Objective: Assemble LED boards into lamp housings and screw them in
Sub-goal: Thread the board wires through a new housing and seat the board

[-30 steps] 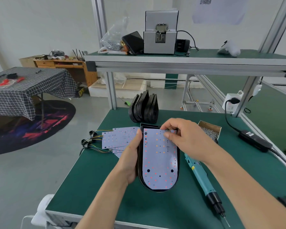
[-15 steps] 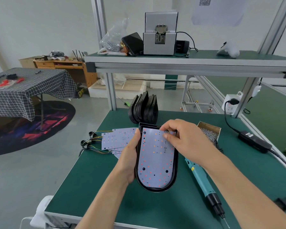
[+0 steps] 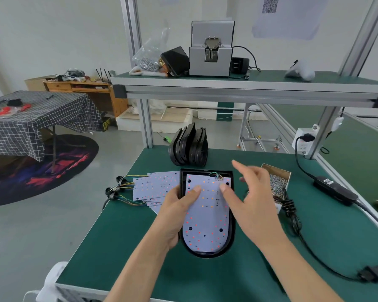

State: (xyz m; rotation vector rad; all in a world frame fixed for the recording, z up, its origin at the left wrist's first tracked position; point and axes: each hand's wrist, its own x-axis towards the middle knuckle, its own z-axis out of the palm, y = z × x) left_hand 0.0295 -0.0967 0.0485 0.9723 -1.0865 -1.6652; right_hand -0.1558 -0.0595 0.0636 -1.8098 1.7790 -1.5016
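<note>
Green surface [image 3: 122, 247] has the black lamp housing [image 3: 232, 236] lying flat, LED board [image 3: 207, 216] sitting inside. Left hand [image 3: 177, 214] grips the housing's left edge, thumb on the board. Right hand [image 3: 252, 201] is spread open, thumb touching the board.

The right hand [image 3: 252, 197] is now lifted off the top of the LED board [image 3: 207, 214], its fingers spread, only the thumb left on the board. The board's wired top edge is uncovered. The left hand's [image 3: 179, 212] thumb is now pressed onto the board inside the lamp housing [image 3: 232, 236].
</note>
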